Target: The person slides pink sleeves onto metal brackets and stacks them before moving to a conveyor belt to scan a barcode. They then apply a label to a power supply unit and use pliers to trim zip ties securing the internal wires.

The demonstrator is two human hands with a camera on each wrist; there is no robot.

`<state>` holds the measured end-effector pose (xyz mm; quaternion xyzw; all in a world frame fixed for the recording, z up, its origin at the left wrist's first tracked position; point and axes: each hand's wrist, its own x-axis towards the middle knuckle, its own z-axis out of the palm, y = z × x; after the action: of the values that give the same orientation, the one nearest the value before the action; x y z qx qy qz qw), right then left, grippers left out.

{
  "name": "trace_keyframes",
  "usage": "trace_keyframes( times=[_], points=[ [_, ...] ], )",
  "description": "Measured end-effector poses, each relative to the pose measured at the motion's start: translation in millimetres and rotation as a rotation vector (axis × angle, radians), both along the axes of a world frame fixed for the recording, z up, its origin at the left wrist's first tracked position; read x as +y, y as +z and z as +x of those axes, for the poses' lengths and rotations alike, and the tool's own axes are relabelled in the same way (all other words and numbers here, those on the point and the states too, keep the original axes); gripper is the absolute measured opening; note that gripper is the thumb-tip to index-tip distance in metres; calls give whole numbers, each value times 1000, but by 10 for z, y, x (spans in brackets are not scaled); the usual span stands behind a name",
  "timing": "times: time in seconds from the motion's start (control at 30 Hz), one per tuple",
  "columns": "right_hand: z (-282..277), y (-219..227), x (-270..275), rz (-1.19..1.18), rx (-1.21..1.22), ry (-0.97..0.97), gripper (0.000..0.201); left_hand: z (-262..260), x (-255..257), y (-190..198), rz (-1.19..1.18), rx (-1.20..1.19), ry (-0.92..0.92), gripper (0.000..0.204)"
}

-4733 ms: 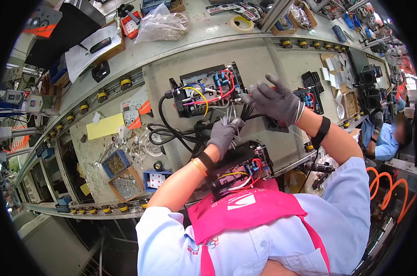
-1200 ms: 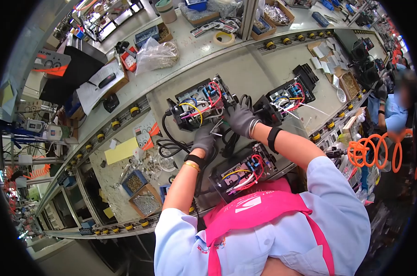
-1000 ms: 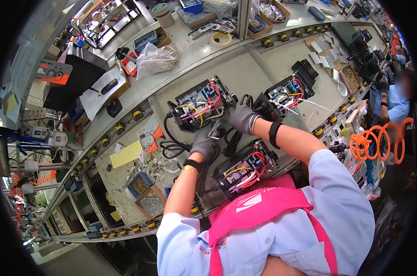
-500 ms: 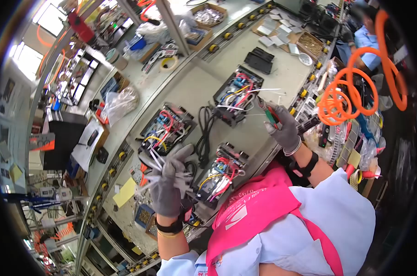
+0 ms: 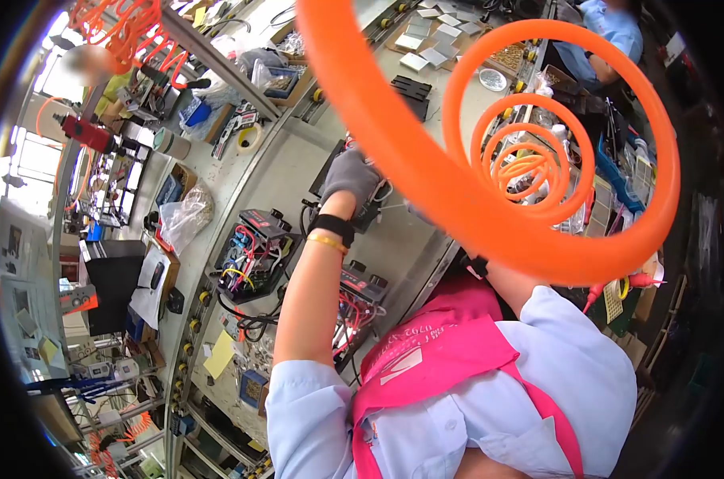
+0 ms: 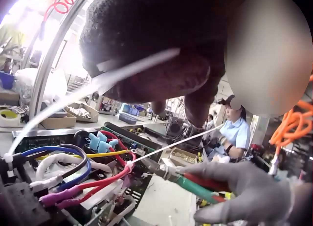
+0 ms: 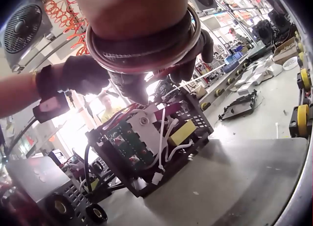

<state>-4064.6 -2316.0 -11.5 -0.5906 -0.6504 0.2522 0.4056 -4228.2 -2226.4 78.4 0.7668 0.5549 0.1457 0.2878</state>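
My gloved right hand [image 6: 254, 192] grips pliers [image 6: 198, 187] with red and green handles in the left wrist view. Their jaws are right at a white cable tie [image 6: 168, 146] looped round red wires [image 6: 107, 179]. My left hand [image 5: 352, 177], also in a grey glove, is over the same open electrical unit [image 7: 142, 143]; its dark fingers fill the top of the left wrist view. A second white tie [image 6: 54, 106] rises from the unit and overlaps them. I cannot tell whether they hold anything. In the head view, an orange coil hides most of my right hand.
The orange coiled hose [image 5: 458, 215] hangs close before the head camera. Two more wired units, one at left [image 5: 254, 251] and one near the apron [image 5: 358, 303], stand on the bench. A black cover [image 5: 410, 97] lies beyond, by rollers [image 7: 304, 79]. Another person [image 6: 237, 130] works further off.
My left hand, earlier carrying a bunch of white cable ties, moves right from the left unit to the far right one. The head view turns, and the orange hose comes close in front.
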Motion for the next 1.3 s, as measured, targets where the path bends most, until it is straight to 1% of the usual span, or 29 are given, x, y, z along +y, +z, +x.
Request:
trace_keyframes(
  times=[0.03, 0.1, 0.13, 0.17, 0.2, 0.27, 0.3, 0.37, 0.4, 0.43, 0.5, 0.53, 0.57, 0.6, 0.63, 0.67, 0.7, 0.73, 0.8, 0.83, 0.9, 0.93, 0.97, 1.0, 1.07, 1.1, 1.2, 1.23, 1.3],
  points=[
    [-7, 6, 24, -4, -19, -1, 59, 62, 35, -4, 71, 141, -51, 29],
    [1, 33, 65, -3, -35, 8, 59, 108, 75, -14, -142, 6, 56, 28],
    [-4, 38, 69, -8, -45, 11, 58, 155, 31, 162, -250, -61, 110, 27],
    [-10, 40, 71, -15, -51, 17, 58, 173, 15, 219, -264, -216, 179, 25],
    [-7, 43, 89, -17, -57, 23, 57, 157, 53, 169, -240, -191, 189, 25],
    [0, 51, 88, -22, -76, 32, 57, 41, 241, -136, -192, -142, 212, 26],
    [1, 47, 90, -17, -87, 40, 56, 19, 298, -165, -142, -258, 165, 24],
    [8, -1, 97, 5, -105, 55, 55, -52, 328, -232, -301, -278, 262, 24],
    [12, -21, 106, 19, -120, 68, 54, -50, 292, -133, -379, -287, 312, 23],
    [19, -34, 107, 32, -135, 81, 53, -70, 313, -197, -345, -276, 302, 22],
    [63, 24, 110, 25, -149, 130, 53, -74, 291, -171, -290, -256, 355, 21],
    [69, 37, 123, 59, -139, 124, 53, -72, 291, -160, -261, -246, 380, 21],
    [75, 51, 138, 92, -129, 117, 52, -182, 418, -363, -318, -358, 417, 21],
    [77, 47, 157, 161, -104, 81, 52, -390, 646, -718, -374, -473, 454, 20],
    [74, 75, 174, 230, -79, 46, 52, -449, 672, -628, -430, -588, 491, 20],
    [86, 112, 183, 306, -158, 52, 51, -596, 604, -548, -350, -683, 520, 20],
    [84, 239, 174, 378, -234, 58, 51, -651, 404, -173, -270, -774, 549, 20],
    [57, 300, 172, 448, -308, 63, 50, -890, 537, -239, -358, -682, 554, 20],
    [-83, 191, 238, 323, -375, 59, 36, -993, 277, 153, -284, -605, 580, 20],
    [-147, 149, 275, 264, -409, 59, 30, -1060, 224, 142, -249, -472, 552, 20],
    [-233, 237, 298, 377, -500, 123, 44, -1204, 115, 84, -178, -208, 498, 19],
    [-281, 296, 310, 437, -545, 156, 51, -1209, 3, 114, -167, -192, 404, 20],
    [-342, 340, 310, 384, -565, 173, 47, -1187, -147, 156, -191, -117, 327, 22],
    [-378, 408, 316, 399, -587, 195, 46, -1104, -290, 240, -215, -43, 249, 23],
    [-427, 523, 337, 431, -635, 235, 42, -1075, -402, 107, -126, 28, 69, 26],
    [-450, 513, 363, 422, -672, 285, 40, -1073, -427, 49, -80, 61, -21, 28],
    [-527, 535, 404, 424, -721, 354, 40, -1038, -340, -23, -119, 118, 79, 31],
    [-558, 544, 407, 384, -717, 354, 42, -1064, -278, -126, -192, 29, 203, 33],
    [-617, 584, 406, 304, -708, 352, 45, -1109, -271, -163, -253, -293, 248, 27]
  ],
)
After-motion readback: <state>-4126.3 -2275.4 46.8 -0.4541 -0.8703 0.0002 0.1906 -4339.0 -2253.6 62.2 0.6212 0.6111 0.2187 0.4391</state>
